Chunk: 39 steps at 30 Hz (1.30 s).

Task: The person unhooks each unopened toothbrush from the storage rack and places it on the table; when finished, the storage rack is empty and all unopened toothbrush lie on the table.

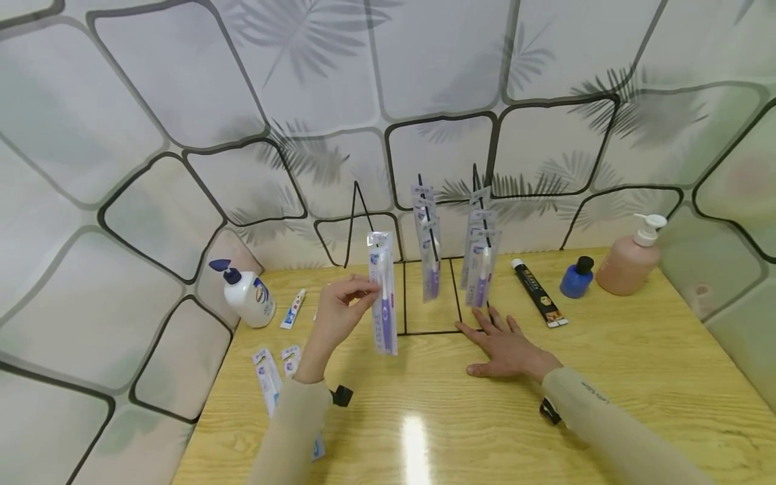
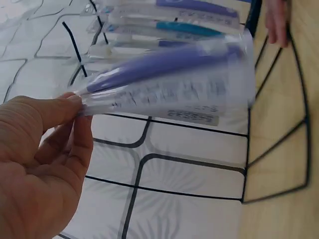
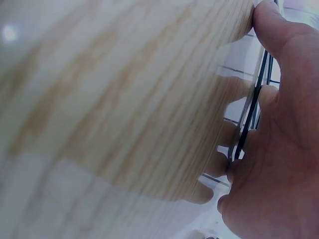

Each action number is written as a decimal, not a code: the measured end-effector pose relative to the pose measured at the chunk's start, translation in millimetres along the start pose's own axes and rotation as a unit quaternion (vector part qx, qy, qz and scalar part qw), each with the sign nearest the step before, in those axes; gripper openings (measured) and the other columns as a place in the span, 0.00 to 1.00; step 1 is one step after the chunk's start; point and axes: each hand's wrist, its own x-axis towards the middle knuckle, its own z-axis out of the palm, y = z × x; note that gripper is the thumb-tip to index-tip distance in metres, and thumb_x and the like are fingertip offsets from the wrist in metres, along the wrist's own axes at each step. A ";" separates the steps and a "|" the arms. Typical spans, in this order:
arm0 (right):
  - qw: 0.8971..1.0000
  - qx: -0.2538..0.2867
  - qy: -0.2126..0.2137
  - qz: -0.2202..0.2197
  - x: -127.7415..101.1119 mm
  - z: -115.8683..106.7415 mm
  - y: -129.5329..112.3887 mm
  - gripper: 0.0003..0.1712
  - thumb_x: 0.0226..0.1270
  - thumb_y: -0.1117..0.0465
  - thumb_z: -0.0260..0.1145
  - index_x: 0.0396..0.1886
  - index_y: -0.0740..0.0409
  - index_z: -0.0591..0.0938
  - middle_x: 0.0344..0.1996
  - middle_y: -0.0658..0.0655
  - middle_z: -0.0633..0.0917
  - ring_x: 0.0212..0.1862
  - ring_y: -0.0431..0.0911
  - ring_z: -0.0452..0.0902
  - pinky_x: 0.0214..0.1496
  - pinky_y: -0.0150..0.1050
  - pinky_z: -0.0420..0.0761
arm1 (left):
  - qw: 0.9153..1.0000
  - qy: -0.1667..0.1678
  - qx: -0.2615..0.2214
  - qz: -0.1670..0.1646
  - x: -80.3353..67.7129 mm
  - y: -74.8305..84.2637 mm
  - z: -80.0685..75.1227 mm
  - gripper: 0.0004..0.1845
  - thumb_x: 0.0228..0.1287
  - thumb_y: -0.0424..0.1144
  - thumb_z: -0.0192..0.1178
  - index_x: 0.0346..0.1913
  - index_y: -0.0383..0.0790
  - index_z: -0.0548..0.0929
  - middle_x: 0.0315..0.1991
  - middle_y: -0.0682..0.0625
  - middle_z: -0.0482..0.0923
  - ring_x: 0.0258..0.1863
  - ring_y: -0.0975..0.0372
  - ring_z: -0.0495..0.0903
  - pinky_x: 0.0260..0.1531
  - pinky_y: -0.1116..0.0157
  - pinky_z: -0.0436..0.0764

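Evidently the left hand does the holding: its thumb and fingertips pinch one side edge of a toothbrush pack, with the other fingers curled in behind, as the left wrist view shows. That pack hangs nearly upright from the pinch, purple handle end down, in front of the left part of a black wire rack; whether its top is on the wire, I cannot tell. The left forearm, in a pale sleeve, slants up from the bottom edge, with the wrist raised and the hand turned inward toward the rack. By contrast, the right hand grips nothing — it lies palm down on the wooden table, fingers spread and pointing forward, thumb held out to the side, the fingertips at the rack's front wire. Its forearm comes in low from the lower right. Just beyond those fingers hang two rows of similar packs, the middle row and the right row. More loose packs lie on the table, partly hidden by the left arm — near a white pump bottle and a small toothpaste tube. Right of the rack rest a black tube, a blue bottle and a pink pump bottle.
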 end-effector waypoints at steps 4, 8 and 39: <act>1.000 -0.001 0.006 -0.003 -0.2 -1.2 -0.2 0.52 0.66 0.32 0.65 0.83 0.43 0.55 0.82 0.69 0.46 0.80 0.73 0.35 0.73 0.78 0.42 | 0.999 0.002 0.036 -0.030 -32.4 -2.5 -7.3 0.09 0.63 0.23 0.66 0.44 0.33 0.90 0.43 0.38 0.86 0.38 0.69 0.85 0.40 0.70 0.86; 1.000 0.002 0.006 -0.005 -0.8 -3.6 -0.8 0.52 0.66 0.34 0.65 0.83 0.45 0.56 0.82 0.69 0.45 0.80 0.73 0.35 0.73 0.78 0.42 | 0.990 0.018 0.087 -0.113 -69.5 -8.7 -20.2 0.09 0.64 0.27 0.67 0.44 0.40 0.91 0.42 0.44 0.88 0.37 0.68 0.85 0.38 0.71 0.85; 1.000 0.008 -0.010 0.002 1.2 -2.1 0.5 0.53 0.66 0.32 0.64 0.83 0.44 0.54 0.82 0.69 0.43 0.81 0.72 0.32 0.73 0.78 0.40 | 0.893 -0.004 0.320 -0.317 -158.9 -34.4 -43.9 0.13 0.53 0.28 0.72 0.44 0.35 0.88 0.33 0.45 0.76 0.30 0.61 0.70 0.26 0.71 0.68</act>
